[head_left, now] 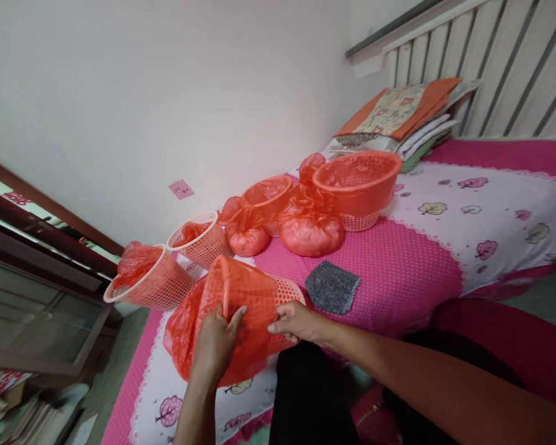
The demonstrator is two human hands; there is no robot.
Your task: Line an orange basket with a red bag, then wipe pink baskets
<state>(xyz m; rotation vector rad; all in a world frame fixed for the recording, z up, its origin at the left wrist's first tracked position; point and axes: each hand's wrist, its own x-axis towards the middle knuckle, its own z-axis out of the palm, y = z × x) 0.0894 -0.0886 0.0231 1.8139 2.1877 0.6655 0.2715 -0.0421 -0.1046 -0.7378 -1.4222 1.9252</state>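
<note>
A pink mesh waste basket (pixel 288 290) lies tilted on its side in front of me, its mouth toward the left. A thin red plastic bag (pixel 252 293) is folded over its rim and covers much of its outside. At the rim, my left hand (pixel 215 340) is closed, thumb outside and fingers partly hidden inside the mouth. My right hand (pixel 294 322) pinches the bag's edge low on the basket's side, near its base.
Behind stand bag-lined baskets: two at left (pixel 152 284), (pixel 208 241) and two farther right (pixel 271 198), (pixel 361 182). Two knotted, filled red bags (pixel 246 238), (pixel 311 232) sit among them. A grey cloth (pixel 332 287) lies on the bed (pixel 398 253); pillows (pixel 398 114) are stacked behind.
</note>
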